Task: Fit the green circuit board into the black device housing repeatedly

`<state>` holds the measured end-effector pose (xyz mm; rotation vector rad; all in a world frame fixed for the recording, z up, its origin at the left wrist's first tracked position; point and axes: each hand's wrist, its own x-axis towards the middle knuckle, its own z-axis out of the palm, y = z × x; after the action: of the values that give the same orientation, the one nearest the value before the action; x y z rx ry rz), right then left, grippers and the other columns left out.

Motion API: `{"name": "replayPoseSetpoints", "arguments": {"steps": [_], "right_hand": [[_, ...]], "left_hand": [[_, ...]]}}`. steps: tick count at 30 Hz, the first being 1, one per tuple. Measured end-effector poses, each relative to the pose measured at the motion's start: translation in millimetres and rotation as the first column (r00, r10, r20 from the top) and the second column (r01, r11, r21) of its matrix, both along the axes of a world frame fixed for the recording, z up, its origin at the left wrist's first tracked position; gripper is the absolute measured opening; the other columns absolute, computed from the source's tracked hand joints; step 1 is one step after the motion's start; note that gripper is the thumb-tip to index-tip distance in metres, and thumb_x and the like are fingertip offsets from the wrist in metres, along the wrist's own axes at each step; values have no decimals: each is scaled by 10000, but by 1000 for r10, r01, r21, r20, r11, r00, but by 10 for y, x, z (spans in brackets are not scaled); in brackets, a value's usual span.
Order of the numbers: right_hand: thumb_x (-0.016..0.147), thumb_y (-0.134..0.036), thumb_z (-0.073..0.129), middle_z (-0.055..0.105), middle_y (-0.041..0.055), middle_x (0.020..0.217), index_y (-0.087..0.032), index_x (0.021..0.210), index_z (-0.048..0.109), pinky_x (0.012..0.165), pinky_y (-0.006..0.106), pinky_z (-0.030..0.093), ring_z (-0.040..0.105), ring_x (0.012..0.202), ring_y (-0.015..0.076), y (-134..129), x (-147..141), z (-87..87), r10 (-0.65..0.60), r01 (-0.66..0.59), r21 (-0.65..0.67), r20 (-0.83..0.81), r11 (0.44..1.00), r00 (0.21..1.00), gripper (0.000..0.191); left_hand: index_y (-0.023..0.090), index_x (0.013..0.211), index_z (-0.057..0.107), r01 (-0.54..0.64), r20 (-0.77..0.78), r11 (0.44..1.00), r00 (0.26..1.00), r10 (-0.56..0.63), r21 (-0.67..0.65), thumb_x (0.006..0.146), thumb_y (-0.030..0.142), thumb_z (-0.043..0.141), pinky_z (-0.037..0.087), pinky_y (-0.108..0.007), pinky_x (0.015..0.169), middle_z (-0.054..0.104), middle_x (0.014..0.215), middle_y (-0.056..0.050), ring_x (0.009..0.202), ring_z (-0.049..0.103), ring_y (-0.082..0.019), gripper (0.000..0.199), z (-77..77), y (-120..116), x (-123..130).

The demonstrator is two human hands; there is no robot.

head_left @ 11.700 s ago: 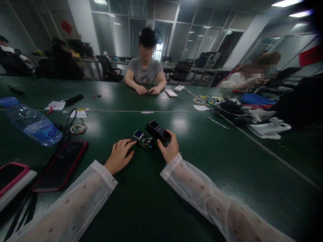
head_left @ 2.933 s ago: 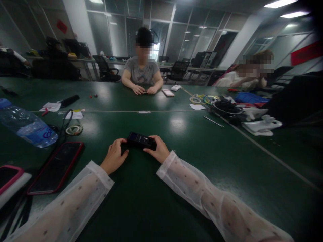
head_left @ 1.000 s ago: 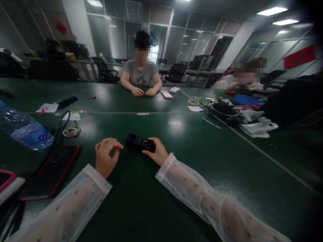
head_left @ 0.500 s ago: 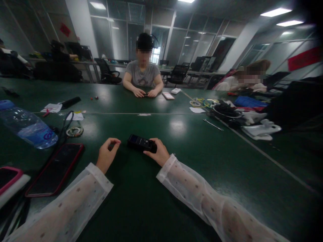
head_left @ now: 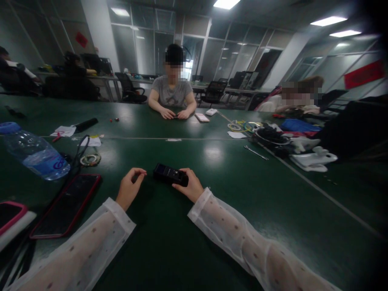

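Right hand [head_left: 192, 186] grips the black device [head_left: 167, 173] by one end — best held steady — while the left hand [head_left: 128, 190] pinches shut near it, contents unclear.

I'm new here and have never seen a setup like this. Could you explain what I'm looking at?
There is no robot: these are a person's own bare hands, in sheer dotted sleeves. Every picture comes from one camera worn on that person's head, looking forward and down.

The right hand grips one end of a small black device on the green table. The left hand is beside it, fingertips pinched; whether they hold anything tiny, I cannot tell.

Also on the table are a water bottle, a red-edged phone and a wrench. Another person sits opposite.
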<state>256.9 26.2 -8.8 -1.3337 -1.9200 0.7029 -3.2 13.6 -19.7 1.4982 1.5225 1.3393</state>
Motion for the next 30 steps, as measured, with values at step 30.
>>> {"name": "replayPoseSetpoints", "arguments": {"steps": [30], "right_hand": [[695, -165, 752, 589, 19, 1051, -242, 1083, 471, 874, 396, 489, 602, 983, 198, -45, -30, 97, 189, -184, 42, -159, 982, 969, 485]], "left_hand": [[274, 1250, 529, 206, -343, 978, 917, -203, -28, 805, 439, 617, 427, -509, 930, 643, 1177, -104, 1082, 602, -306, 482, 152, -55, 103]]}}
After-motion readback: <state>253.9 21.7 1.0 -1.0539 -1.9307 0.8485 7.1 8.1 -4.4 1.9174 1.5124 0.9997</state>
